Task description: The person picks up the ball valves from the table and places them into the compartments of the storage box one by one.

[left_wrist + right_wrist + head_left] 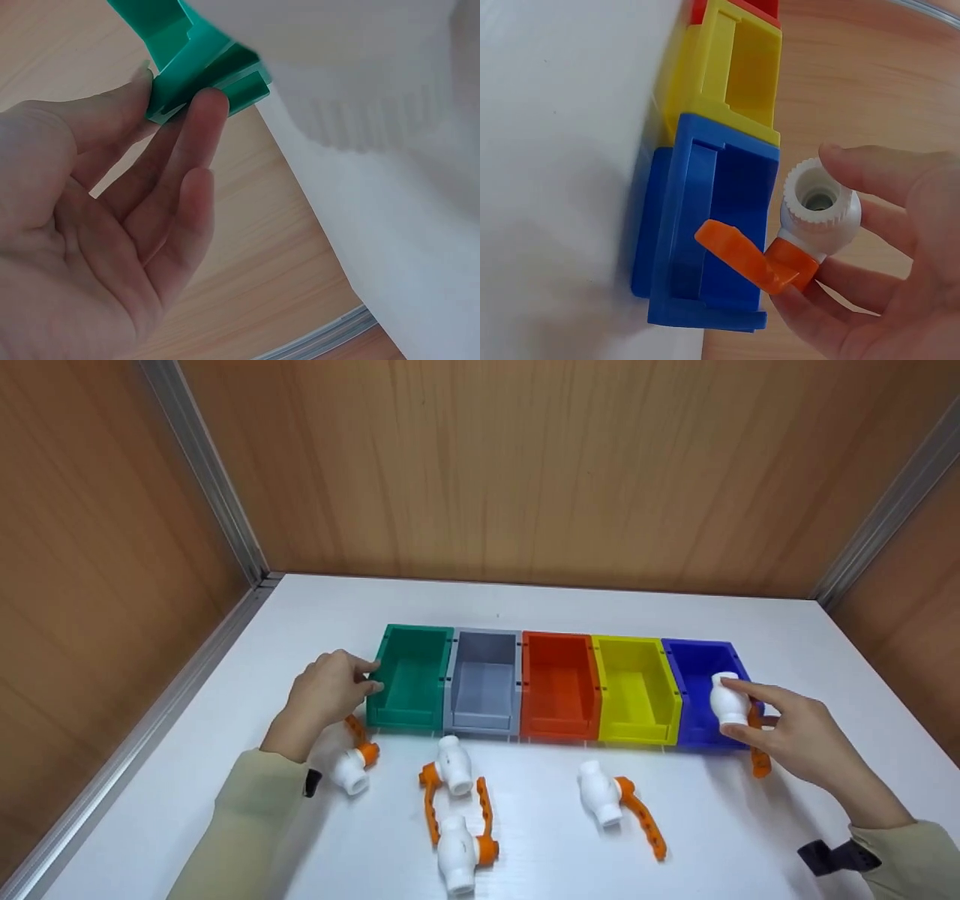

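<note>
My right hand [799, 735] grips a white ball valve [729, 701] with an orange lever, above the front of the blue bin [694, 656] at the right end of the row. In the right wrist view, thumb and fingers hold the valve body [821, 206], and its orange lever [742, 255] points toward the blue bin [671, 247]. My left hand [326, 690] is at the left side of the green bin [409, 720]. Its thumb and fingers pinch the edge of that green bin [184, 75] in the left wrist view.
Grey [482, 724], red [560, 727] and yellow [637, 733] bins stand between the green and blue ones. Several more white ball valves lie on the white table before the row: one [351, 772] by my left wrist, two near the middle [456, 855], one [600, 795] toward the right.
</note>
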`<state>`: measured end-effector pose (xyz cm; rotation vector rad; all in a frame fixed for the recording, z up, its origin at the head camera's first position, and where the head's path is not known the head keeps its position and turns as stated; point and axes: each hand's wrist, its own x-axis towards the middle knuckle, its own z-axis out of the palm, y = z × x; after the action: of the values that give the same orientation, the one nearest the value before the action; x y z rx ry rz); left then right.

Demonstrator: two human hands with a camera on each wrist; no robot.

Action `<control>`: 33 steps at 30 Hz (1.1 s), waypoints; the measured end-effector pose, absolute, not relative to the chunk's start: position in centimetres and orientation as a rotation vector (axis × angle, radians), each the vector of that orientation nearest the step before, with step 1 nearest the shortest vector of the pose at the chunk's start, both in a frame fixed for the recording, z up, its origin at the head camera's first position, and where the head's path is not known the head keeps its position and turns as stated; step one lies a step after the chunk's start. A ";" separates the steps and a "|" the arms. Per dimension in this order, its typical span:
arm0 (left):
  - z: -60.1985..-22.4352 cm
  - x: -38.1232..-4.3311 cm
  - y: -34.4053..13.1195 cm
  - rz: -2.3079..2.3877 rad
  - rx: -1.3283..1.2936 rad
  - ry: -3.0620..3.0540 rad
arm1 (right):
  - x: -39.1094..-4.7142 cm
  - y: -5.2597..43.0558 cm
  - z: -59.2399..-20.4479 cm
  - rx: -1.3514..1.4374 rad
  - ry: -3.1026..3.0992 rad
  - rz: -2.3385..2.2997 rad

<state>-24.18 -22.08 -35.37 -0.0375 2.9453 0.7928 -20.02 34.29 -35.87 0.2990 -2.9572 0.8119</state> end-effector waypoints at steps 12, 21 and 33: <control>-35.3 -24.2 -21.9 0.738 -0.020 2.964 | -21.8 33.4 -35.2 0.375 -2.898 0.672; -35.5 -24.2 -21.8 0.704 0.015 3.002 | -23.3 32.8 -34.9 0.406 -2.927 0.642; -35.3 -24.2 -21.4 0.690 -0.003 3.001 | -25.7 32.7 -36.2 0.374 -2.951 0.611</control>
<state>-24.24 -21.45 -35.30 -0.0027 3.0006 0.6905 -25.73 32.69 -36.25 0.3738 -2.9510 0.6107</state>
